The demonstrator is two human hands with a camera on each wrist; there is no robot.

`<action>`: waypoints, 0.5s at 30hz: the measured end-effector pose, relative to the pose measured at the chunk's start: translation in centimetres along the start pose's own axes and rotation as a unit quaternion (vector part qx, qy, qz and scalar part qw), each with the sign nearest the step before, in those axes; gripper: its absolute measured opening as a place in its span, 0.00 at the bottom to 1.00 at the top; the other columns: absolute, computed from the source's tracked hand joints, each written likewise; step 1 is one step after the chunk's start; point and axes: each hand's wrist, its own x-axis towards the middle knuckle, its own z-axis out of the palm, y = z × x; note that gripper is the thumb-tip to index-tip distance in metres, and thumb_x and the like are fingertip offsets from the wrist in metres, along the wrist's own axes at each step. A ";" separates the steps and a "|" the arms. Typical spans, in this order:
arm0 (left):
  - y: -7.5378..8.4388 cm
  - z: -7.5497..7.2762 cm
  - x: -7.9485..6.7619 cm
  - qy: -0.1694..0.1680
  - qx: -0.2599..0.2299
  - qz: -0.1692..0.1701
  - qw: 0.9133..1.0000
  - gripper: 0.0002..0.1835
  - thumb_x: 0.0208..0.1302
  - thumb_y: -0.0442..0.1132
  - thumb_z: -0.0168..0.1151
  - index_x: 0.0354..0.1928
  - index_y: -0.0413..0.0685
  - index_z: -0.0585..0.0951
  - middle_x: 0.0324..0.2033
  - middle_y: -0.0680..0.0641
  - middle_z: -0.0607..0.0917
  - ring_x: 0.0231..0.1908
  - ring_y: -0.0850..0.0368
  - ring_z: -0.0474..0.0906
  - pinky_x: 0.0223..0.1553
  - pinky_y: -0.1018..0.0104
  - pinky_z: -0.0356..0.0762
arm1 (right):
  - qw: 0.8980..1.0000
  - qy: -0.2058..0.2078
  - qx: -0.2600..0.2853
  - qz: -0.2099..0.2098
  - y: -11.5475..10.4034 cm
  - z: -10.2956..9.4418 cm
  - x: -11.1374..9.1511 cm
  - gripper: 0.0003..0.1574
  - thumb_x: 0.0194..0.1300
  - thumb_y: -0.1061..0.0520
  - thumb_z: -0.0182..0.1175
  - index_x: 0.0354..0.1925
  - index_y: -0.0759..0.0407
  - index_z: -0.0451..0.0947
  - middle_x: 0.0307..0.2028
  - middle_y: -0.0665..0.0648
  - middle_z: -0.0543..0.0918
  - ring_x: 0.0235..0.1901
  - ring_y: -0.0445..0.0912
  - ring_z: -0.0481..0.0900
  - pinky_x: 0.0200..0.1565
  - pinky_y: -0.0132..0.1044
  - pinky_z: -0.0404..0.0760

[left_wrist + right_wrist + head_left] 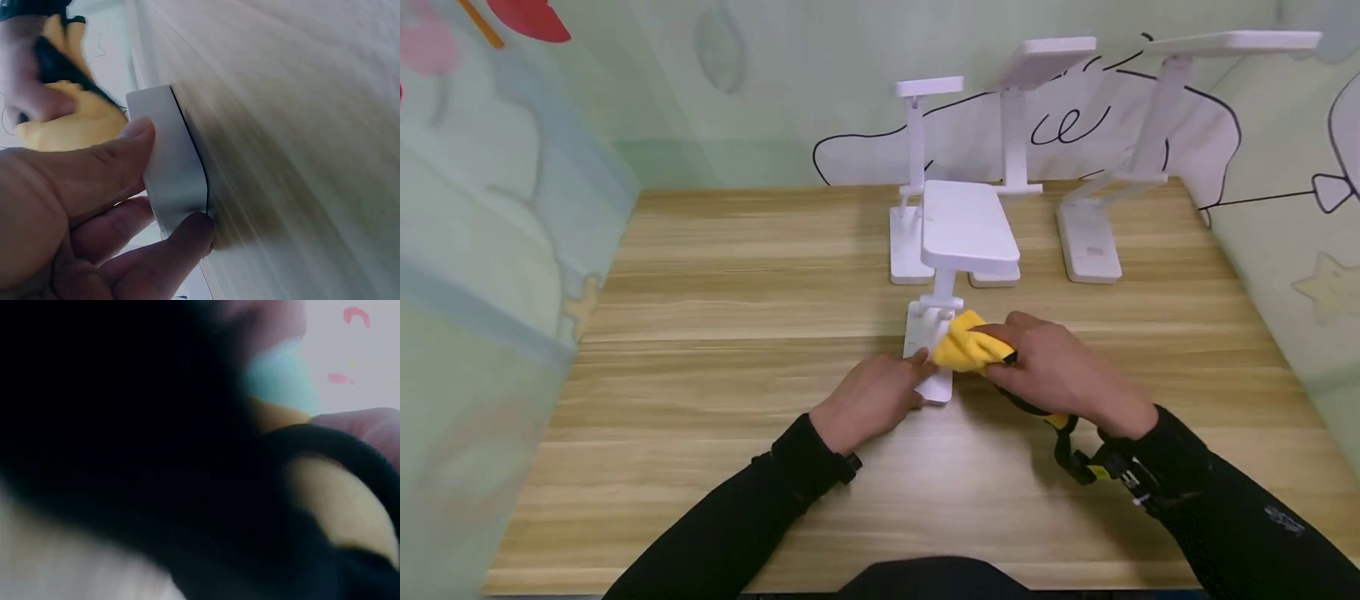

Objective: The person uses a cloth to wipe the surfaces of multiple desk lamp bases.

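Note:
A white desk lamp (pixel 970 225) with a flat rectangular head stands upright on the table in front of me. My left hand (pixel 880 396) grips the near left part of its base (pixel 925 333), thumb and fingers on the edges, as the left wrist view shows of the base (pixel 172 150). In my right hand (pixel 1060 367) is a bunched yellow cloth (pixel 968 346) with black edging, held against the right side of the base just below the hinge. Part of the cloth hangs under that hand. Dark, blurred material covers much of the right wrist view, with cloth (pixel 340 497) at its right.
Behind the near lamp stand three more white lamps: one at the left (pixel 915 137), one in the middle (pixel 1015 133) partly hidden, and one at the right (pixel 1090 242). Painted walls (pixel 760 100) border the wooden table (pixel 737 300) at the back and sides.

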 end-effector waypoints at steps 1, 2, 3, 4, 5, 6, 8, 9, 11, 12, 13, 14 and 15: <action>-0.1 0.1 0.0 0.006 -0.005 -0.001 1.000 0.16 0.61 0.42 0.66 0.51 0.49 0.81 0.44 0.49 0.85 0.34 0.58 0.79 0.34 0.66 0.78 | 1.000 0.001 0.012 -0.014 -0.6 0.3 0.5 0.29 0.59 0.51 0.64 0.59 0.54 0.76 0.30 0.53 0.73 0.26 0.45 0.68 0.27 0.38 0.69; -0.1 0.1 0.0 0.013 -0.012 -0.001 1.000 0.14 0.61 0.42 0.67 0.47 0.50 0.81 0.39 0.51 0.85 0.33 0.59 0.78 0.35 0.66 0.78 | 0.999 -0.001 0.023 -0.028 -1.2 0.8 1.1 0.29 0.60 0.50 0.63 0.60 0.53 0.75 0.32 0.53 0.74 0.27 0.45 0.69 0.29 0.39 0.71; -0.2 0.2 0.0 0.019 -0.020 -0.002 1.000 0.11 0.60 0.42 0.68 0.44 0.50 0.81 0.35 0.53 0.84 0.33 0.60 0.77 0.35 0.67 0.78 | 0.999 -0.004 0.034 -0.035 -1.7 1.2 1.8 0.29 0.61 0.49 0.62 0.60 0.53 0.75 0.34 0.53 0.75 0.29 0.45 0.71 0.30 0.40 0.73; -0.2 0.2 -0.1 0.024 -0.027 -0.003 0.999 0.09 0.60 0.42 0.68 0.41 0.51 0.81 0.31 0.54 0.81 0.32 0.61 0.75 0.35 0.67 0.78 | 0.998 -0.009 0.044 -0.037 -2.0 1.7 2.5 0.28 0.62 0.49 0.60 0.60 0.53 0.75 0.36 0.53 0.77 0.31 0.45 0.72 0.33 0.41 0.74; -0.2 0.3 -0.1 0.028 -0.028 -0.003 0.999 0.08 0.59 0.42 0.68 0.39 0.51 0.81 0.31 0.55 0.81 0.33 0.61 0.75 0.35 0.67 0.78 | 0.998 -0.017 0.055 -0.030 -2.3 2.1 3.2 0.27 0.63 0.48 0.59 0.59 0.53 0.75 0.37 0.53 0.78 0.33 0.46 0.73 0.34 0.41 0.75; -0.3 0.3 -0.1 0.031 -0.028 -0.002 0.999 0.08 0.59 0.43 0.68 0.39 0.51 0.81 0.31 0.55 0.81 0.33 0.62 0.75 0.35 0.67 0.78 | 0.997 -0.025 0.066 -0.019 -2.4 2.4 3.8 0.25 0.63 0.48 0.58 0.57 0.53 0.76 0.38 0.53 0.79 0.34 0.46 0.74 0.36 0.42 0.75; -0.2 0.4 -0.1 0.034 -0.025 -0.001 0.999 0.08 0.60 0.43 0.68 0.39 0.51 0.82 0.31 0.55 0.80 0.33 0.62 0.74 0.35 0.67 0.77 | 0.995 -0.049 0.090 0.011 -2.4 2.5 4.7 0.20 0.62 0.48 0.57 0.51 0.52 0.79 0.36 0.53 0.80 0.34 0.47 0.75 0.36 0.42 0.76; -0.2 0.3 0.0 0.032 -0.024 -0.002 0.999 0.09 0.60 0.43 0.68 0.40 0.51 0.82 0.31 0.55 0.80 0.32 0.62 0.74 0.34 0.67 0.77 | 0.993 -0.059 0.101 0.028 -2.2 2.4 4.9 0.17 0.62 0.48 0.57 0.46 0.52 0.79 0.34 0.53 0.80 0.32 0.47 0.75 0.34 0.42 0.76; -0.1 0.3 0.0 0.026 -0.014 -0.001 1.000 0.11 0.60 0.44 0.68 0.43 0.50 0.81 0.30 0.55 0.80 0.30 0.62 0.73 0.31 0.68 0.75 | 0.989 -0.077 0.115 0.060 -1.5 2.0 5.0 0.13 0.60 0.48 0.57 0.41 0.51 0.79 0.28 0.52 0.79 0.27 0.47 0.74 0.30 0.40 0.74; -0.1 0.2 0.0 0.021 -0.010 -0.001 1.000 0.13 0.60 0.44 0.68 0.46 0.50 0.81 0.29 0.55 0.80 0.29 0.62 0.73 0.29 0.69 0.74 | 0.987 -0.084 0.118 0.072 -1.1 1.8 4.8 0.13 0.60 0.48 0.58 0.41 0.50 0.79 0.28 0.52 0.79 0.26 0.46 0.74 0.30 0.39 0.73; 0.0 0.1 0.1 0.015 -0.007 -0.002 1.000 0.15 0.61 0.44 0.67 0.48 0.50 0.81 0.29 0.55 0.80 0.28 0.62 0.72 0.28 0.70 0.73 | 0.986 -0.091 0.119 0.080 -0.6 1.5 4.6 0.13 0.60 0.48 0.57 0.42 0.50 0.80 0.27 0.52 0.78 0.26 0.46 0.74 0.30 0.39 0.72; 0.0 0.1 0.1 0.009 -0.002 -0.003 1.000 0.16 0.61 0.44 0.67 0.50 0.50 0.80 0.28 0.55 0.80 0.27 0.62 0.72 0.26 0.70 0.72 | 0.985 -0.095 0.116 0.084 -0.1 1.2 4.3 0.14 0.60 0.49 0.57 0.43 0.51 0.80 0.28 0.52 0.78 0.26 0.46 0.73 0.30 0.38 0.72; 0.1 0.0 0.1 0.003 0.001 -0.004 1.000 0.18 0.61 0.44 0.67 0.53 0.50 0.80 0.28 0.54 0.81 0.26 0.62 0.72 0.25 0.71 0.71 | 0.985 -0.097 0.110 0.087 0.4 0.9 4.1 0.17 0.61 0.49 0.57 0.46 0.52 0.81 0.29 0.52 0.79 0.28 0.46 0.74 0.32 0.39 0.72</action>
